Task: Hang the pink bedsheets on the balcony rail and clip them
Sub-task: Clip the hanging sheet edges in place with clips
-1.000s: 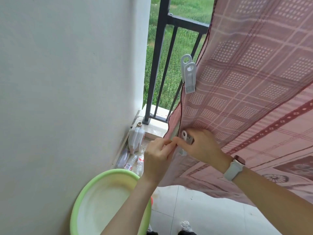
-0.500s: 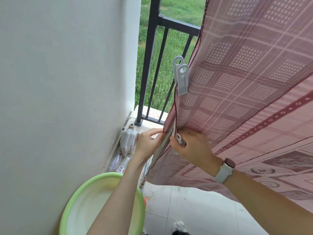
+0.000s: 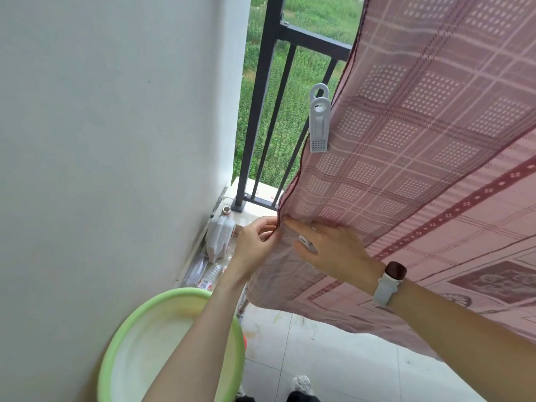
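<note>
Bedsheet [image 3: 406,146] draped over rail [image 3: 314,39], white clip [image 3: 319,123] on its edge, left hand [image 3: 255,242] pinching the lower hem, right hand [image 3: 333,250] gripping hem and a second clip [image 3: 306,244] — green basin [image 3: 121,340] below.

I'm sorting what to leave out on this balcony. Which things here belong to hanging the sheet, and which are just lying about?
In use:
pink bedsheet
black railing
clip on the sheet's edge
second clip in the right hand
left hand

Lying about:
green basin
plastic jug
empty bottles
</note>
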Demonstrator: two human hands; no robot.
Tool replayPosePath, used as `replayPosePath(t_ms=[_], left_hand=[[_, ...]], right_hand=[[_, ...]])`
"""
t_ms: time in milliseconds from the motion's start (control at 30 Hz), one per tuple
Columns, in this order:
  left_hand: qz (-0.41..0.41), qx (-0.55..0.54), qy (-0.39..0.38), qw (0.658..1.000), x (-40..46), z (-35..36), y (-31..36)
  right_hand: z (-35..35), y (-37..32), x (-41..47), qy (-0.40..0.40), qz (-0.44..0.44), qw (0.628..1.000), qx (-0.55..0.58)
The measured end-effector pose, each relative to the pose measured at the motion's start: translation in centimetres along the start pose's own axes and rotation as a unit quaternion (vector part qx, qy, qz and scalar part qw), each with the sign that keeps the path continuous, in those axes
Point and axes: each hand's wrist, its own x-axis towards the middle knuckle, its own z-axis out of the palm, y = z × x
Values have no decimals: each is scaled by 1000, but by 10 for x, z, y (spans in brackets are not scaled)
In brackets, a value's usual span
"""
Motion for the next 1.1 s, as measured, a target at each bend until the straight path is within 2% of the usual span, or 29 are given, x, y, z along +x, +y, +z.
replayPosePath(t_ms=[67,133,200,267,400,467,567,733,867,1000,1100], left_hand=[[-14,29,26,999,1,1,-8],[-26,50,54,997,3,2,-15],[-31,60,70,995,5,2,-18],[-15,93,85,992,3,2,-20],[15,128,140,982,-1,6,-17],[23,134,160,978,-4,8,-15],[26,133,186,973,-10,9,-14],[22,134,188,973,-12,7,-17],[22,140,185,972,-11,8,-23],[21,151,184,971,-9,6,-23],[24,160,187,969,-10,5,-23]], right_hand=[[-8,0,2,-86,2,993,78],[-17,-3,4,-165,36,969,179],[-27,-8,8,-183,58,950,248],[-36,-11,16,-184,33,945,267],[-55,-19,42,-143,-82,969,182],[-60,-27,58,-100,-170,977,78],[-59,-37,78,-29,-262,961,-78],[-61,-39,86,-46,-273,952,-133],[-55,-40,84,-40,-245,953,-176],[-51,-39,84,-72,-229,940,-242],[-50,-41,82,-58,-233,935,-261]])
